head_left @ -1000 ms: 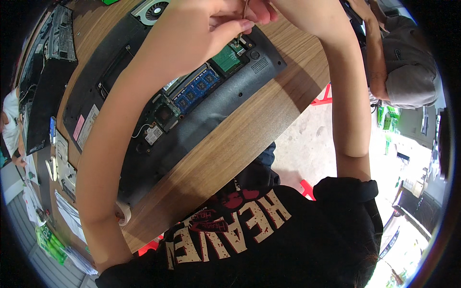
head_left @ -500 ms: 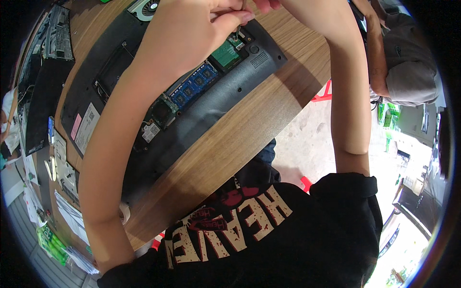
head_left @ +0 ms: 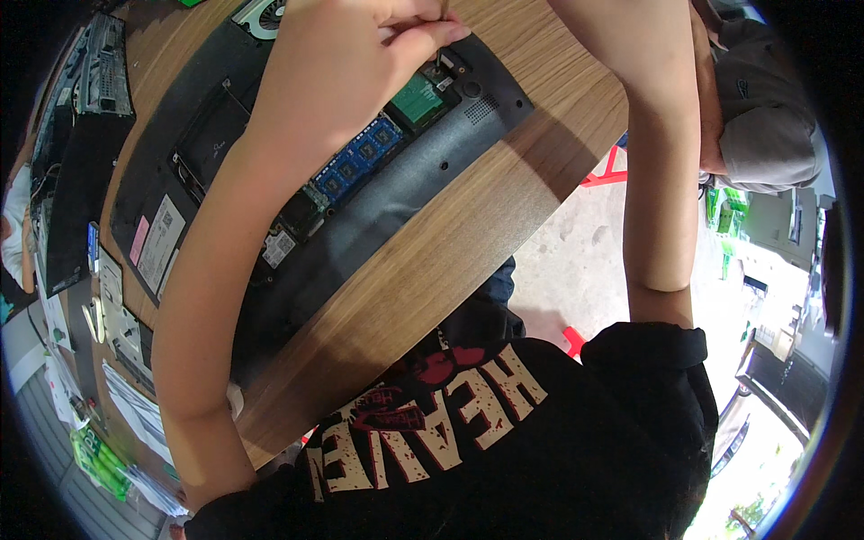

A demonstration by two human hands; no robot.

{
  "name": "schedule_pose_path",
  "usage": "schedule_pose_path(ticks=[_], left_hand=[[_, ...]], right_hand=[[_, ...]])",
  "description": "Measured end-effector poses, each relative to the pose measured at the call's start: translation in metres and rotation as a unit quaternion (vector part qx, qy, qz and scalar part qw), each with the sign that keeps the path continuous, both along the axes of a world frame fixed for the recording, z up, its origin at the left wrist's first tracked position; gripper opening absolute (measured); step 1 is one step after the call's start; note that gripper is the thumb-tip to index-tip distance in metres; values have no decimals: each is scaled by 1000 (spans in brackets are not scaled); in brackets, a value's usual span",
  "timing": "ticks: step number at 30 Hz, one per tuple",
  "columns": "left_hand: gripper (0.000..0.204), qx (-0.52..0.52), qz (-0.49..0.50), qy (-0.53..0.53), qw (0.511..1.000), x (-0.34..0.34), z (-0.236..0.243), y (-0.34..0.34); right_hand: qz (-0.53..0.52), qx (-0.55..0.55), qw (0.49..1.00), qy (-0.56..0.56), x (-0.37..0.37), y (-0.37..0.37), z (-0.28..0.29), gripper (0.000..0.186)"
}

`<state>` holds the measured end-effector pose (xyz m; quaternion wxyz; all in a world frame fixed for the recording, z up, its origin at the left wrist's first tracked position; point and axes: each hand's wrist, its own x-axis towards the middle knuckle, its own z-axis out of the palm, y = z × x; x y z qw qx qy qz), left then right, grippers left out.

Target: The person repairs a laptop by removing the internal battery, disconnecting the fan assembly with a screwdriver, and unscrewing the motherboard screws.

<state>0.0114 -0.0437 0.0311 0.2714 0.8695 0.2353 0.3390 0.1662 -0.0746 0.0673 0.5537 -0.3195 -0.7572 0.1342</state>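
My left hand is pinched on a thin metal tool over the upper end of an opened black laptop base. Below those fingers lie a green board, a blue memory module and a small white-labelled card. Part of the fan shows behind my hand. My right hand is at the top edge above the wooden table, right of the laptop, its fingers out of frame.
Disassembled laptop parts and a dark chassis lie at left, with papers and green packets. A person in grey sits at upper right; another person's white sleeve shows at far left. A red stool stands beside the table.
My right hand has moved up and to the right, away from my left hand, and its fingers have left the frame. My left hand stays over the laptop's upper end.
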Motion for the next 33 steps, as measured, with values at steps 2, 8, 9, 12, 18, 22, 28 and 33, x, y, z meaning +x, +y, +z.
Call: schedule_pose_path(ticks=[2,8,9,12,18,22,28,33], left_hand=[[6,-33,4,-30,999,-2,-7,4],[7,-22,-7,2,1000,-1,-14,10],[7,-23,-10,1,1000,0,-11,8],[8,-18,-10,-11,1000,0,-6,5],[12,-50,-12,21,998,6,-6,12],[16,-37,-31,32,998,9,0,9],[15,-12,-46,75,996,11,0,16],[16,26,-67,67,995,6,13,6]], right_hand=[[-99,18,992,-79,-7,-8,3,23],[-42,-133,990,-11,-9,-29,25,24],[-48,-152,987,0,-9,-30,25,24],[-33,-105,992,-59,-2,-25,21,24],[-81,-94,984,-128,20,-16,7,25],[-88,-98,985,-114,34,-14,-2,21],[-118,-94,988,-18,22,-23,-15,12],[-159,-92,983,3,16,-21,-17,12]])
